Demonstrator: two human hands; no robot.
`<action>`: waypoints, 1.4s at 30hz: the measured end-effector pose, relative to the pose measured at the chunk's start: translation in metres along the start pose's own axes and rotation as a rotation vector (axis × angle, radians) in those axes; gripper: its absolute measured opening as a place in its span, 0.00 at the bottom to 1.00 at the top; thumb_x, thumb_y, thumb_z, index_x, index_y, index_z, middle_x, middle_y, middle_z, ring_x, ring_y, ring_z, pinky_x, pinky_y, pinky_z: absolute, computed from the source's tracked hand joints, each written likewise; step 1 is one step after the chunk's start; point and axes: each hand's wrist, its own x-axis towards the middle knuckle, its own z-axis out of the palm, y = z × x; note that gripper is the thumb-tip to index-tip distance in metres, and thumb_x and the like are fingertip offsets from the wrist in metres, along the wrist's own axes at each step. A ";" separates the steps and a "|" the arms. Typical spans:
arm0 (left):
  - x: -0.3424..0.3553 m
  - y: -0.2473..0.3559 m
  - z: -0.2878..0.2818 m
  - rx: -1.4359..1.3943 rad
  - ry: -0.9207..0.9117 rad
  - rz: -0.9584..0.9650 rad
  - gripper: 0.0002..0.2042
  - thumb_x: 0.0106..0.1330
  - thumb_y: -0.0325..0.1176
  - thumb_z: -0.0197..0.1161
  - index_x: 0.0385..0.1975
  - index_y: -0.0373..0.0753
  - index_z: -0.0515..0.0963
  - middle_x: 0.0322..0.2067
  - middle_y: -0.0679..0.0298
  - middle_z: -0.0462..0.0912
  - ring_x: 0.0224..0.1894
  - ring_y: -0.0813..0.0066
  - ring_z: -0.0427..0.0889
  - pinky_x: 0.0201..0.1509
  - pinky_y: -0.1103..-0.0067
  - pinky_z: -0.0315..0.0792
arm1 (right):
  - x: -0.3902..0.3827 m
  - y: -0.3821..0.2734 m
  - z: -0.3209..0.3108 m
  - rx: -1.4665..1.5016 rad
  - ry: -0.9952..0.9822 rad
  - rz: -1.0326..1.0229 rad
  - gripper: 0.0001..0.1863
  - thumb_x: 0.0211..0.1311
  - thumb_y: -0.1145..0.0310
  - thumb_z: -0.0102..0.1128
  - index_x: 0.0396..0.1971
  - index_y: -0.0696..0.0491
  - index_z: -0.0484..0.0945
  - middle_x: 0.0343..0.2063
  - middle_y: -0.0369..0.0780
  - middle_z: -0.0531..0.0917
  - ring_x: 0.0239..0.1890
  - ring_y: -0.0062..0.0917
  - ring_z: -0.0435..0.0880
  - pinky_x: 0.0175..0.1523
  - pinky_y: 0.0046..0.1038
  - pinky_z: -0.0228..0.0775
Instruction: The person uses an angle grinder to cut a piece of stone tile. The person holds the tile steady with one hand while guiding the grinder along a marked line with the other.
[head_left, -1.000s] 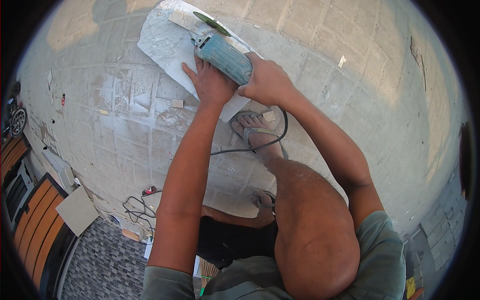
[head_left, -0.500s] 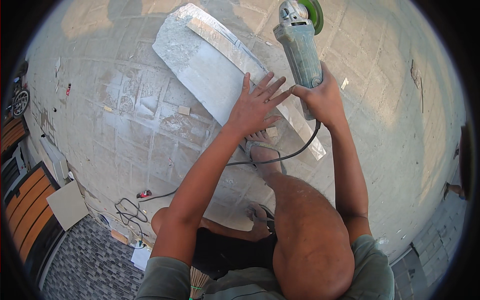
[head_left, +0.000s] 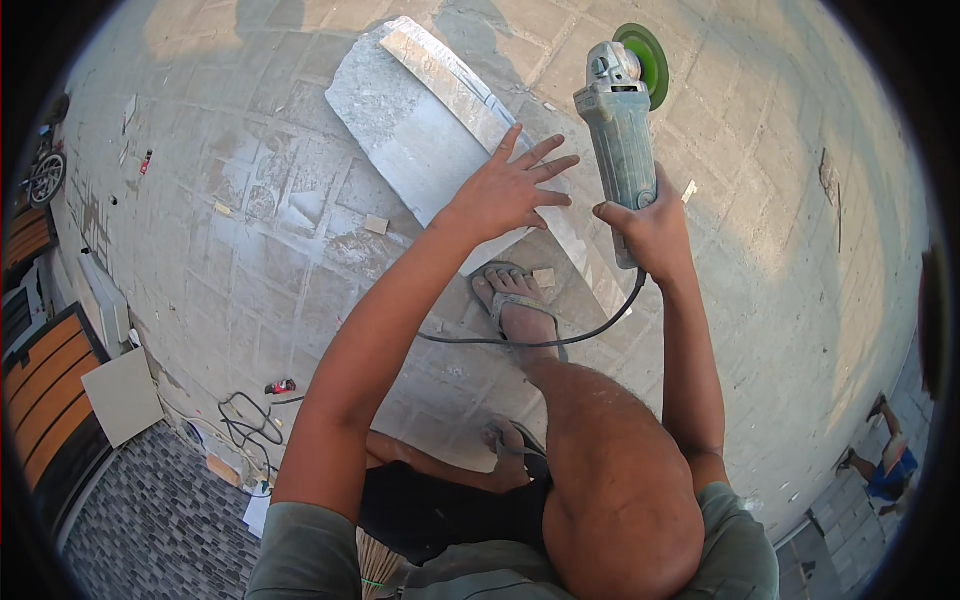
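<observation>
the slab (head_left: 395,130) lies on the paving (head_left: 760,300) with no clamp in sight, so pressing one edge could make it slip. the strip (head_left: 440,80) lies along the slab's right side and runs past its lower end; leaning on that end could tip or crack it. the cord (head_left: 590,337) crosses at the bare ankle above the foot (head_left: 520,312) and could snag if the leg shifts. the grinder (head_left: 622,140) is held up right of the slab, gripped round its rear by the right hand (head_left: 652,230) alone, so a kick could twist it. the left hand (head_left: 503,195) is spread, holding nothing, over the strip; contact is unclear. the disc (head_left: 645,65) shows no guard, and a leftward swing could cut those bare fingers; i cannot tell if it spins.

counted: one slab, one strip, one cord, one grinder, two hands, one disc, at least three tan chips (head_left: 376,224).
</observation>
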 end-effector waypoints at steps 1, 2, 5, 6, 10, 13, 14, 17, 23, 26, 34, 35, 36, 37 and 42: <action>0.001 -0.006 -0.005 0.029 -0.015 -0.006 0.24 0.58 0.51 0.73 0.57 0.69 0.83 0.77 0.78 0.62 0.82 0.69 0.50 0.84 0.45 0.40 | 0.000 0.001 -0.001 -0.001 0.001 -0.005 0.39 0.40 0.60 0.75 0.55 0.63 0.76 0.41 0.53 0.86 0.43 0.40 0.87 0.53 0.37 0.77; 0.001 -0.013 -0.010 0.058 -0.031 -0.012 0.24 0.58 0.52 0.72 0.57 0.70 0.83 0.78 0.77 0.60 0.82 0.68 0.49 0.84 0.45 0.40 | 0.001 0.003 -0.001 -0.005 0.004 -0.007 0.40 0.40 0.60 0.75 0.56 0.63 0.76 0.42 0.52 0.86 0.44 0.41 0.87 0.54 0.37 0.77; -0.006 -0.036 -0.018 0.059 -0.004 -0.087 0.22 0.59 0.50 0.72 0.56 0.72 0.84 0.79 0.76 0.57 0.83 0.67 0.49 0.83 0.44 0.40 | 0.002 0.004 0.003 -0.005 0.002 -0.019 0.40 0.40 0.61 0.75 0.58 0.62 0.76 0.44 0.52 0.86 0.46 0.42 0.87 0.55 0.38 0.76; -0.009 -0.044 -0.021 0.064 -0.005 -0.092 0.22 0.59 0.50 0.72 0.56 0.72 0.84 0.79 0.76 0.57 0.83 0.67 0.49 0.83 0.44 0.40 | 0.002 0.003 0.005 -0.004 0.001 -0.025 0.41 0.40 0.61 0.75 0.58 0.61 0.75 0.45 0.52 0.86 0.46 0.42 0.87 0.56 0.38 0.76; -0.026 -0.056 -0.001 -0.040 0.133 -0.300 0.34 0.57 0.58 0.74 0.67 0.65 0.77 0.80 0.65 0.55 0.83 0.61 0.46 0.82 0.41 0.35 | 0.003 0.002 0.013 -0.003 -0.017 -0.026 0.41 0.40 0.62 0.75 0.59 0.61 0.75 0.45 0.52 0.87 0.47 0.43 0.87 0.56 0.38 0.76; -0.033 -0.046 0.017 -0.111 0.348 -0.633 0.46 0.54 0.64 0.75 0.73 0.54 0.70 0.80 0.54 0.54 0.83 0.53 0.45 0.79 0.38 0.33 | 0.005 0.001 0.017 -0.015 -0.032 -0.017 0.41 0.41 0.62 0.75 0.60 0.61 0.75 0.45 0.54 0.87 0.47 0.45 0.87 0.57 0.39 0.76; -0.034 -0.043 0.022 -0.099 0.439 -0.839 0.51 0.53 0.67 0.75 0.76 0.47 0.67 0.80 0.49 0.53 0.83 0.49 0.45 0.78 0.36 0.32 | 0.005 0.000 0.019 -0.007 -0.040 -0.018 0.42 0.41 0.62 0.75 0.60 0.61 0.74 0.45 0.54 0.87 0.48 0.46 0.87 0.57 0.39 0.76; -0.040 -0.047 0.028 -0.150 0.404 -0.780 0.52 0.55 0.69 0.73 0.75 0.42 0.67 0.79 0.46 0.54 0.82 0.46 0.48 0.77 0.35 0.31 | 0.007 -0.003 0.028 -0.006 -0.060 -0.032 0.43 0.41 0.62 0.75 0.61 0.62 0.73 0.44 0.55 0.87 0.48 0.47 0.88 0.57 0.40 0.77; -0.035 -0.056 0.031 -0.055 0.430 -0.709 0.54 0.51 0.73 0.70 0.76 0.45 0.66 0.78 0.51 0.59 0.82 0.49 0.51 0.77 0.35 0.29 | 0.016 -0.014 0.043 -0.050 -0.080 -0.066 0.43 0.41 0.62 0.75 0.61 0.64 0.73 0.43 0.57 0.87 0.47 0.48 0.88 0.56 0.40 0.77; -0.027 -0.058 0.028 -0.046 0.424 -0.691 0.55 0.50 0.75 0.70 0.76 0.45 0.66 0.79 0.54 0.59 0.82 0.51 0.51 0.78 0.36 0.28 | 0.024 -0.015 0.054 -0.069 -0.069 -0.102 0.44 0.41 0.62 0.75 0.61 0.64 0.73 0.43 0.59 0.87 0.48 0.50 0.88 0.56 0.41 0.78; -0.019 -0.064 0.030 -0.049 0.391 -0.685 0.55 0.50 0.68 0.73 0.77 0.43 0.63 0.79 0.56 0.59 0.83 0.52 0.48 0.78 0.36 0.27 | 0.051 -0.038 0.081 -0.170 -0.051 -0.104 0.46 0.41 0.60 0.75 0.64 0.61 0.72 0.45 0.59 0.86 0.50 0.51 0.87 0.58 0.42 0.77; -0.022 -0.066 0.034 -0.036 0.393 -0.674 0.54 0.51 0.67 0.73 0.76 0.42 0.63 0.78 0.55 0.59 0.83 0.52 0.47 0.78 0.36 0.26 | 0.052 -0.043 0.088 -0.197 -0.074 -0.121 0.45 0.41 0.60 0.75 0.63 0.62 0.72 0.44 0.58 0.87 0.49 0.52 0.88 0.56 0.44 0.79; -0.023 -0.069 0.038 -0.042 0.381 -0.654 0.54 0.51 0.67 0.73 0.76 0.42 0.63 0.78 0.55 0.59 0.83 0.52 0.47 0.78 0.36 0.26 | 0.055 -0.048 0.093 -0.222 -0.096 -0.138 0.44 0.42 0.60 0.75 0.62 0.62 0.72 0.42 0.58 0.87 0.47 0.52 0.88 0.55 0.45 0.80; -0.027 -0.070 0.043 -0.027 0.362 -0.672 0.53 0.52 0.63 0.73 0.76 0.41 0.63 0.78 0.55 0.59 0.83 0.52 0.47 0.78 0.36 0.26 | 0.058 -0.049 0.101 -0.215 -0.088 -0.114 0.44 0.42 0.60 0.75 0.62 0.62 0.72 0.42 0.58 0.87 0.47 0.52 0.88 0.55 0.45 0.80; -0.029 -0.076 0.049 0.082 0.272 -0.656 0.45 0.53 0.56 0.74 0.73 0.46 0.69 0.74 0.55 0.68 0.82 0.44 0.48 0.78 0.36 0.28 | 0.081 -0.074 0.128 -0.214 -0.201 -0.122 0.44 0.43 0.58 0.73 0.62 0.62 0.72 0.40 0.54 0.88 0.46 0.48 0.89 0.53 0.43 0.82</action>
